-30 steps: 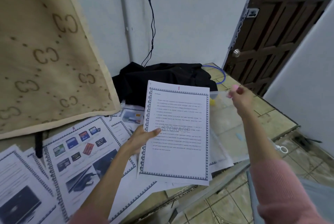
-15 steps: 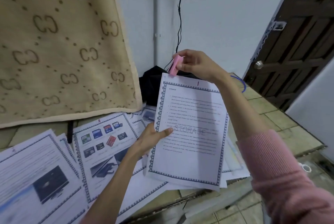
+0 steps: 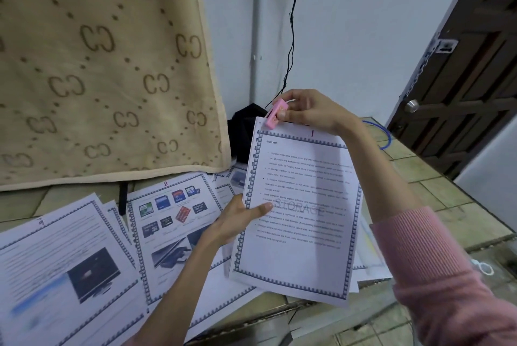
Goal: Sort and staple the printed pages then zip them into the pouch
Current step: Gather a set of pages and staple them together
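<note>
The left hand (image 3: 235, 220) holds a stack of white printed pages with a blue patterned border (image 3: 299, 206) upright above the tiled bench (image 3: 436, 178), gripping the stack at its left edge about halfway down, thumb flat across the front sheet and the other fingers hidden behind. The top sheet is headed "STORAGE", carries a grey "STORAGE" watermark across its middle and has a red "1" handwritten at its top margin. The right hand (image 3: 310, 112), in a pink ribbed sleeve (image 3: 436, 270), reaches over the stack's far edge and pinches a small pink stapler (image 3: 275, 114) between thumb and curled fingers; the stapler sits at the top left corner of the stack, touching the paper there, though whether it is pressed down on the corner cannot be told

On the bench to the left lie loose printed sheets with the same border, overlapping one another: one marked with a red "8" showing colour pictures of memory cards (image 3: 170, 214), and nearer, at the left edge, a blurred one with a dark screen picture (image 3: 61, 270). More sheets lie under and to the right of the held stack. A beige cloth patterned with brown interlocked letters (image 3: 98, 80) hangs over the far left, with a black bundle of fabric (image 3: 243, 130) on the bench behind the stack. A thin black cable (image 3: 292, 24) hangs down the white wall, a dark brown wooden door with a round metal knob (image 3: 461, 88) stands at the far right, and a blue loop of cord (image 3: 384, 136) lies on the bench near it
</note>
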Demonstrator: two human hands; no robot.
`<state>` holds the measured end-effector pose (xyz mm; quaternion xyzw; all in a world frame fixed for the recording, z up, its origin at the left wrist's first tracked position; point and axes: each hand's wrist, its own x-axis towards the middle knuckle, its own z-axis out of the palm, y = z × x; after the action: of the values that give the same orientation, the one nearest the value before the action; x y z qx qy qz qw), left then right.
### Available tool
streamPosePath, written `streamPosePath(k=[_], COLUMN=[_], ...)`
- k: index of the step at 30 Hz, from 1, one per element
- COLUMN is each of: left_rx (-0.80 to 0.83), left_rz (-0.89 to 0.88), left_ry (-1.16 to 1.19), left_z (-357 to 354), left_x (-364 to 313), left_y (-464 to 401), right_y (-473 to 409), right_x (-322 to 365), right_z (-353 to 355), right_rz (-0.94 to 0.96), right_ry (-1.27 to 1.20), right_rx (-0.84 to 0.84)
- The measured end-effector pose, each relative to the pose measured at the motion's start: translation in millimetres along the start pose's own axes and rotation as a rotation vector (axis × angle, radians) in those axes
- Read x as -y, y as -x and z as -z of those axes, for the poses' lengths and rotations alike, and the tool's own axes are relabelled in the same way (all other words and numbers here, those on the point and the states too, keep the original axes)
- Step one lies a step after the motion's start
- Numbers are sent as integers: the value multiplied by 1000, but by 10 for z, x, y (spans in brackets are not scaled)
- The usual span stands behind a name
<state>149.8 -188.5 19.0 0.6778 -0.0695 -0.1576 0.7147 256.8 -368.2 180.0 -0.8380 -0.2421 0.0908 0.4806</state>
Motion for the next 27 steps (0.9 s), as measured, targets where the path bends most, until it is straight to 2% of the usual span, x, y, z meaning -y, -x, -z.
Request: streamPosePath(k=[13, 18, 27], left_rx=[6, 4, 55], left_rz=[-2, 9, 61], left_ry=[-7, -21, 52], left_z=[-9, 10, 40], left_x=[-16, 1, 6], left_y=[101, 132, 219], right_y=[2, 17, -80], right_x=[-16, -2, 4], right_z=[-77, -112, -134], right_rz=[-8, 0, -143], right_ry=[21, 90, 68], right_rx=[46, 129, 232])
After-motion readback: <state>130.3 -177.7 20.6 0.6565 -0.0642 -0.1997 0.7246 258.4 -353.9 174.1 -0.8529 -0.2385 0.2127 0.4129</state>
